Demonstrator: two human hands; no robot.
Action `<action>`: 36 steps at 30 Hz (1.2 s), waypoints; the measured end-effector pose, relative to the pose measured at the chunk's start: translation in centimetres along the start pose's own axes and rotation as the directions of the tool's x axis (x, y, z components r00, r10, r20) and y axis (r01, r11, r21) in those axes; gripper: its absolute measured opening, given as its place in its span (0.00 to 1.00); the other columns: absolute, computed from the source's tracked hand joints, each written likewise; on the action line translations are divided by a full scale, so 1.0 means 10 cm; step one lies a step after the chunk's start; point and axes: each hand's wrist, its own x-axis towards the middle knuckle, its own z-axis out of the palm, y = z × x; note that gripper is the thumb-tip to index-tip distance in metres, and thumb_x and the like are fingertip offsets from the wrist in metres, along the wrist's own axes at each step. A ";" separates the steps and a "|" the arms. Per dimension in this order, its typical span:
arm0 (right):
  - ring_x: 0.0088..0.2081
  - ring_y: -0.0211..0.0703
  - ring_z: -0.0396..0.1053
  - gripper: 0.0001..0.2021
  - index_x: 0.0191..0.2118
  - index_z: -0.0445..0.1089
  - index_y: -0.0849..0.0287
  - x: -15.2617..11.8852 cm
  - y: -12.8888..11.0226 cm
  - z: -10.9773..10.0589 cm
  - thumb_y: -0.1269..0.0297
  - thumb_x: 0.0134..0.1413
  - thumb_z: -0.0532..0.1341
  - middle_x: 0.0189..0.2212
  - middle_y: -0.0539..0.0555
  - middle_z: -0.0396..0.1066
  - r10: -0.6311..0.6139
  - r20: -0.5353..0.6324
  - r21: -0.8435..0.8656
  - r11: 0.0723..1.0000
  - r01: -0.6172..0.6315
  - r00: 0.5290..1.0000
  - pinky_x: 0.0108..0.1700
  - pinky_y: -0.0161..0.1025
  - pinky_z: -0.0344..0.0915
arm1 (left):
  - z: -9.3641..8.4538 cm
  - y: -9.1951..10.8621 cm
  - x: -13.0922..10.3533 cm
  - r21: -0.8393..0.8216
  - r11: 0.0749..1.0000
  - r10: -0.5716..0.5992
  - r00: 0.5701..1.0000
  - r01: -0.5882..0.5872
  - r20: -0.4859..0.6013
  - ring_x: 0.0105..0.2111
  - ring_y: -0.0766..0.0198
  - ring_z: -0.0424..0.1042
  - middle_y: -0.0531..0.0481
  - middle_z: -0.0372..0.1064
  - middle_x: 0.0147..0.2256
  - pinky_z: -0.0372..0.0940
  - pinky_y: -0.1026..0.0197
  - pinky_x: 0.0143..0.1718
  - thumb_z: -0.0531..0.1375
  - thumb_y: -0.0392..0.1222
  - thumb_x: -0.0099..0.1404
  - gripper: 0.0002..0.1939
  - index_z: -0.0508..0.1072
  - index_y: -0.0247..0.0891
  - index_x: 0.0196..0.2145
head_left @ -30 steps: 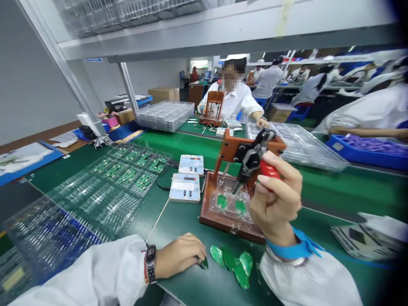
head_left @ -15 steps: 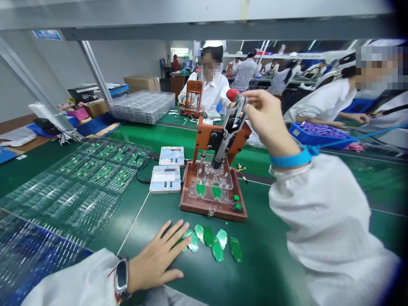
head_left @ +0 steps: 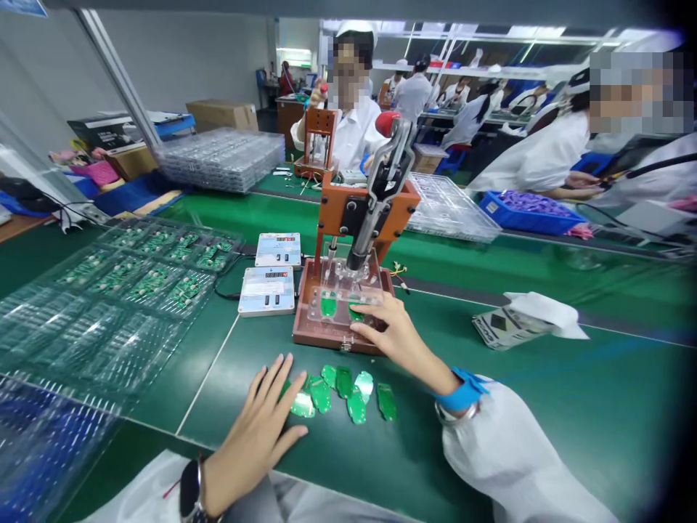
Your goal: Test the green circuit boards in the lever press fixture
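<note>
A green-topped desk [head_left: 417, 461] carries an orange fixture [head_left: 338, 212] with a brown base [head_left: 313, 337], two pale display boxes [head_left: 266, 290] just to its left, loose green pieces [head_left: 321, 395] in front, a clear compartmented tray [head_left: 109, 314] farther left and a patterned packet [head_left: 506, 328] off to the right

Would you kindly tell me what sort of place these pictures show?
Probably an electronics factory's assembly or testing line: a clamp fixture stands on the bench among green boards, a compartmented tray holds small green parts, and people in white work beyond.
</note>
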 end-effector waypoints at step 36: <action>0.44 0.57 0.64 0.19 0.44 0.73 0.61 -0.91 1.02 -0.22 0.54 0.62 0.52 0.40 0.63 0.68 0.111 -0.357 -0.498 0.818 -0.289 0.928 0.42 0.55 0.64 | -0.03 -0.11 -0.15 -0.192 0.970 -0.182 0.969 0.149 -0.165 0.54 0.51 0.62 0.44 0.65 0.53 0.59 0.49 0.52 0.56 0.41 0.68 0.25 0.57 0.46 0.61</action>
